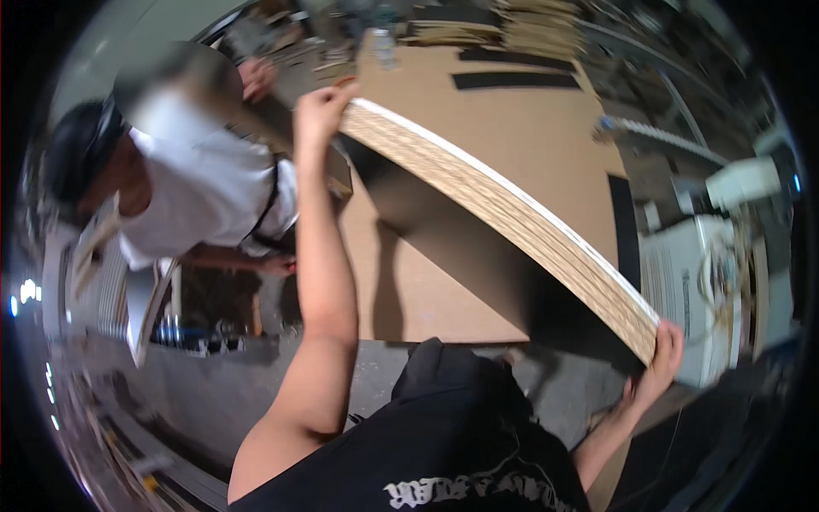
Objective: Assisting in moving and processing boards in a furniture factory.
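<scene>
Head view: fingers of left hand (pixel 322 111) and right hand (pixel 664 357) grip wood-patterned panel (pixel 503 215) ends; brown work surface (pixel 520 128) below fingers.

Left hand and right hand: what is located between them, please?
In the head view, a long, white-edged wooden-looking piece spans from the left hand to the right hand.

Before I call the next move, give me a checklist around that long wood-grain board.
1. Left hand gripping the wood-grain board at its left end: ok.
2. Right hand gripping its right end: ok.
3. Co-worker well clear of the left hand: not ok, looks close.
4. Black strip on the tabletop apart from the board: ok.
5. Board's underside supported: cannot tell.
</scene>
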A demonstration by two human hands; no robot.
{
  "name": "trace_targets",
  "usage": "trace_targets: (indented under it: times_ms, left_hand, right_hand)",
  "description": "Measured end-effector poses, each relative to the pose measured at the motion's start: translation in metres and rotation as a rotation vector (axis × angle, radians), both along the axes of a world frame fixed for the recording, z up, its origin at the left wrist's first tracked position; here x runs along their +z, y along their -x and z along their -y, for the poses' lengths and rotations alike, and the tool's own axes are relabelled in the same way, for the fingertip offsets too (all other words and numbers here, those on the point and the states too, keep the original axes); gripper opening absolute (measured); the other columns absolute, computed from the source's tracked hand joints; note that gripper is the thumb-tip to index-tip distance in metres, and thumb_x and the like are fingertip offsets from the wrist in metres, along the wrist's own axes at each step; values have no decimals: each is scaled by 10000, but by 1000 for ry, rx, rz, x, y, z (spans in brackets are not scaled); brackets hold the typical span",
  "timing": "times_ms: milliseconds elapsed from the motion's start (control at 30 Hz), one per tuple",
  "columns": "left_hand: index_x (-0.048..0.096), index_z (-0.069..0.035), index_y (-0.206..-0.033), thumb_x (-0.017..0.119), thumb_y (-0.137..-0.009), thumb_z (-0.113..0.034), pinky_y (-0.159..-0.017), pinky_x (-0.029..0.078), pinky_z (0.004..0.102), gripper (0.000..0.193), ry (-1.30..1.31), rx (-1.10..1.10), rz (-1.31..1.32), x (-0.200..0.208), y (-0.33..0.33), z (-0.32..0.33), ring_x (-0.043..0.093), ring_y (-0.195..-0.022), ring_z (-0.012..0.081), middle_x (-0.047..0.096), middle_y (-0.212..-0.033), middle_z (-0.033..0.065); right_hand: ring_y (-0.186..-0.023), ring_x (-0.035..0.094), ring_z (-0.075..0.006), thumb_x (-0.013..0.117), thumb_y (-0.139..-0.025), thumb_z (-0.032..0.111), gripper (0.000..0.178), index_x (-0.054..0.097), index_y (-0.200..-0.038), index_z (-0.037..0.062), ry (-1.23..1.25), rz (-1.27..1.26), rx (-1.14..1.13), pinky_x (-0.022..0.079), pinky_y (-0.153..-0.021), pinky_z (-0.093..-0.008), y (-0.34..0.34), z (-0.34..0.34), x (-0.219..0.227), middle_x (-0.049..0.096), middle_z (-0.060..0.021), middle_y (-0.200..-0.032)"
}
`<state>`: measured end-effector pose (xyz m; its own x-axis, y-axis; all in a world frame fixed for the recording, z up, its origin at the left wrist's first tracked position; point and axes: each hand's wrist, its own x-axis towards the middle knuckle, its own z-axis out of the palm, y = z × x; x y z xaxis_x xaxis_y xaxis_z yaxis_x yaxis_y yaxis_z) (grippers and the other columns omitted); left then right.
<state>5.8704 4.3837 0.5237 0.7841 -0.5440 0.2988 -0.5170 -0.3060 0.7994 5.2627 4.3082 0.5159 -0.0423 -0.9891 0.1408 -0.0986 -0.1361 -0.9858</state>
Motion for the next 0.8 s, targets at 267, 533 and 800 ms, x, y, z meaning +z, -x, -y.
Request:
trace_targets:
  times_ms: [267, 533, 800]
  left_hand:
    - [756, -48, -860, 627, -913, -459, -711, 530, 421, 434, 194, 254, -19, -17, 18, -2, 713, -766, 356, 696, -739, 194]
    - [739, -9, -780, 830, -734, -469, -692, 546, 340, 471, 219, 110, -145, -21, 11, -1, 706, -696, 206, 725, -732, 125]
    - [720, -86, -721, 840, -695, -401, -688, 536, 410, 339, 266, 197, -38, -31, 7, 13, 697, -701, 286, 704, -705, 115]
  right_hand:
    - [-825, 487, -87, 542, -1010, 149, 143, 565, -953, 19, -32, -66, 142, 406, -775, -233, 15, 16, -1, 537, -16, -877]
    - [-650, 528, -114, 634, -975, 163, 203, 590, -1083, -2, 375, -800, 382, 445, -580, -278, -61, 3, 56, 577, -56, -778]
    - [-826, 601, -280, 764, -868, 262, 418, 559, -1100, -18, 102, -1075, 531, 475, -853, -378, -108, 0, 77, 624, -143, -875]
